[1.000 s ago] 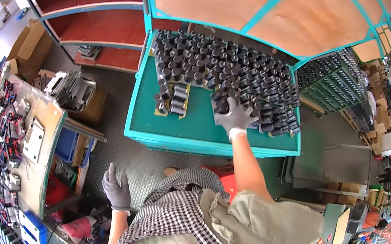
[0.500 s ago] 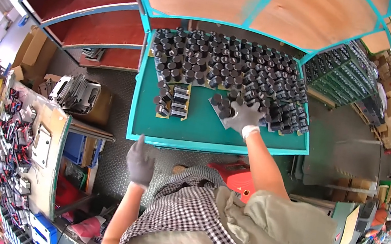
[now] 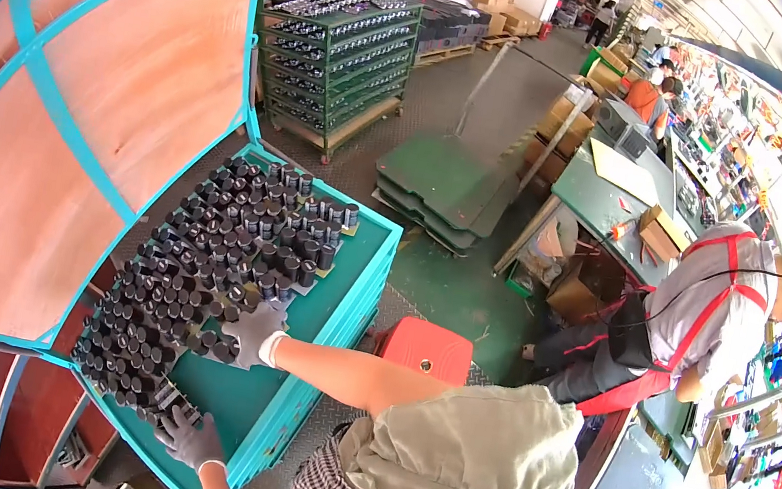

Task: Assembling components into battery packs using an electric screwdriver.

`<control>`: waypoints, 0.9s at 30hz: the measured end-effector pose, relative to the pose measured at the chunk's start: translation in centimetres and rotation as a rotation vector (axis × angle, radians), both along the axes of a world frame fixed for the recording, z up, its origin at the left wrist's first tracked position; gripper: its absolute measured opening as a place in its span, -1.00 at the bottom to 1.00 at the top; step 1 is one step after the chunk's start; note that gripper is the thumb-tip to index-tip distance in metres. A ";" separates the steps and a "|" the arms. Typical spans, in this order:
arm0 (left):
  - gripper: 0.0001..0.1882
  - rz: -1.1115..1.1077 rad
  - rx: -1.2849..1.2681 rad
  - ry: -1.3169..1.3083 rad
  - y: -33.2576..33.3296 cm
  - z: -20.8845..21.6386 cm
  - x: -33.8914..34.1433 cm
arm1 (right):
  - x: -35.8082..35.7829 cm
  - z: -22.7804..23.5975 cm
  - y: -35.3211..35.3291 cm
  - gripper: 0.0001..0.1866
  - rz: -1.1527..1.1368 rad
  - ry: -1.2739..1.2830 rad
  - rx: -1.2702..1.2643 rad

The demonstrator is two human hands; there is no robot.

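Observation:
Many black cylinders stand in close rows on thin boards, covering much of the teal tray cart. My right hand, in a grey glove, grips a small group of cylinders at the near side of the rows; its fingertips are partly hidden among them. At the tray's near-left corner, my gloved left hand has its fingers apart beside a board of cylinders lying on their sides. The fingertips touch or nearly touch that board.
A raised wooden panel in a teal frame rises beyond the tray. A red stool stands to its right. Farther off are a green rack and a flat trolley. A co-worker bends at a bench on the right.
My view has swung to the right. My left hand has come from beyond the tray's near edge to the board at the corner. My right hand remains at the cylinders.

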State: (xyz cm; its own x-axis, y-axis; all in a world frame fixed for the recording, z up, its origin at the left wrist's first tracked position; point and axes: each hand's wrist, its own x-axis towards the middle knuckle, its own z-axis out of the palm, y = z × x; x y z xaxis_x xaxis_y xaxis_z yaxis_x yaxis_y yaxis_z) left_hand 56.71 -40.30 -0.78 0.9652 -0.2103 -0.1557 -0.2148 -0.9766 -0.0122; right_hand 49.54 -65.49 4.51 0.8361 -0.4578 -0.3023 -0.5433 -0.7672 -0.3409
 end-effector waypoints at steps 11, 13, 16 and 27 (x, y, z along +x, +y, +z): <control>-0.18 -0.039 -0.585 -0.338 4.6 1.1 -6.3 | -1.2 -0.7 -3.3 -0.22 0.066 -0.214 0.152; -0.26 -0.072 -0.690 -0.433 8.0 0.9 -8.2 | -2.5 -0.2 -3.4 -0.56 -0.023 -0.317 0.924; -0.29 0.063 -0.949 -0.185 11.0 3.9 -12.1 | -2.9 -3.0 -1.7 -0.59 0.201 -0.529 1.428; 0.06 0.609 -2.056 -0.328 23.5 7.3 -26.9 | -2.2 1.5 33.6 -0.20 0.709 0.494 2.110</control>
State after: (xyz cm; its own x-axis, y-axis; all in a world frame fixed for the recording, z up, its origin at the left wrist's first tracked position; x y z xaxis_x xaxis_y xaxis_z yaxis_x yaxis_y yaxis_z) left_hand 29.77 -16.75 6.55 0.8975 0.4396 -0.0340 -0.1660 0.4084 0.8976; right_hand 47.39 -31.94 5.99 0.4006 0.9156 0.0360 -0.7054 0.3333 -0.6256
